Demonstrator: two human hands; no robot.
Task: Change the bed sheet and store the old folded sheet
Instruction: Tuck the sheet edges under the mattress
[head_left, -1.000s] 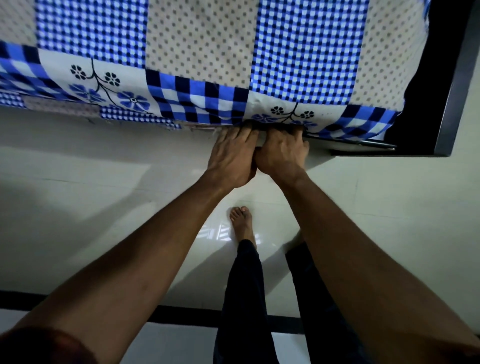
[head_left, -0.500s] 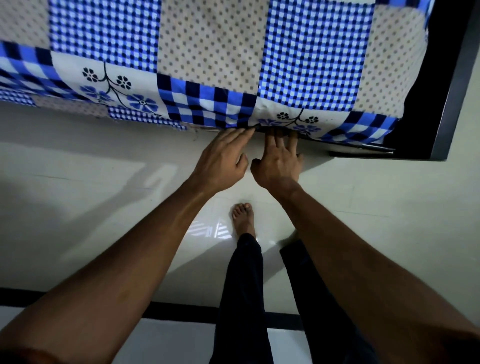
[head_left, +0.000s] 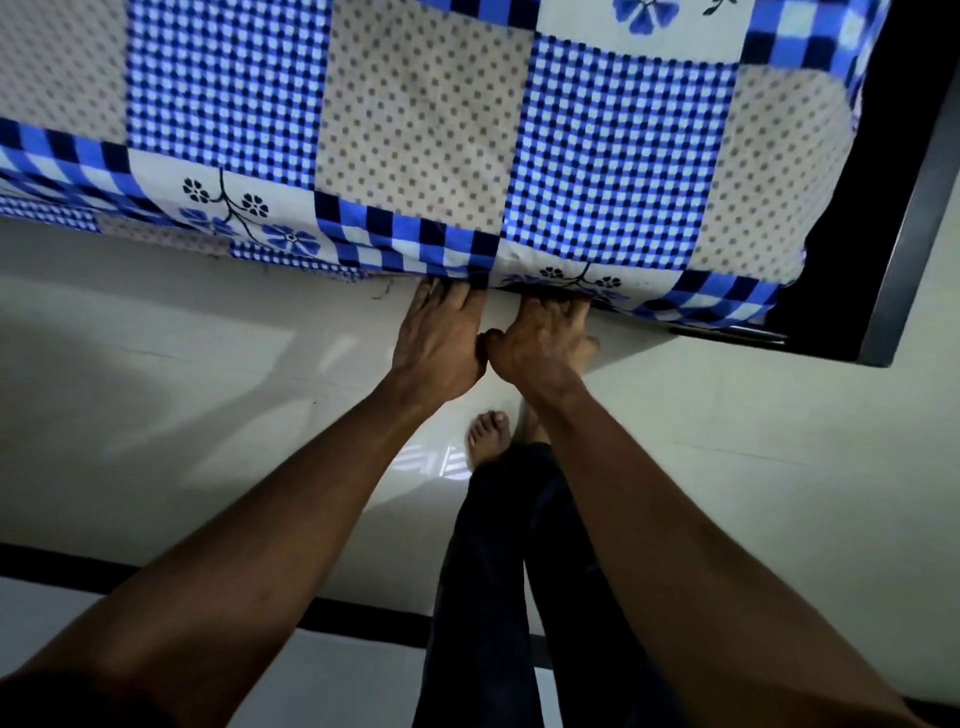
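A blue-and-white patchwork bed sheet (head_left: 415, 130) with checks, dots and flower prints covers the mattress across the top of the view. Its lower edge hangs over the near side of the bed. My left hand (head_left: 439, 338) and my right hand (head_left: 540, 338) sit side by side at that edge, fingers straight and pushed in under the sheet's border. The fingertips of both hands are hidden beneath the fabric. The thumbs touch each other between the hands.
A dark bed frame (head_left: 904, 208) runs down the right side and ends in a corner near the sheet. Pale glossy floor tiles (head_left: 182, 389) lie below the bed, with a dark strip (head_left: 363, 618) across them. My bare foot (head_left: 488, 434) and dark trouser legs stand below the hands.
Both hands drew back slightly from the sheet's edge half a second ago, then pushed forward again under the border. The view has shifted, showing more of the sheet's top.
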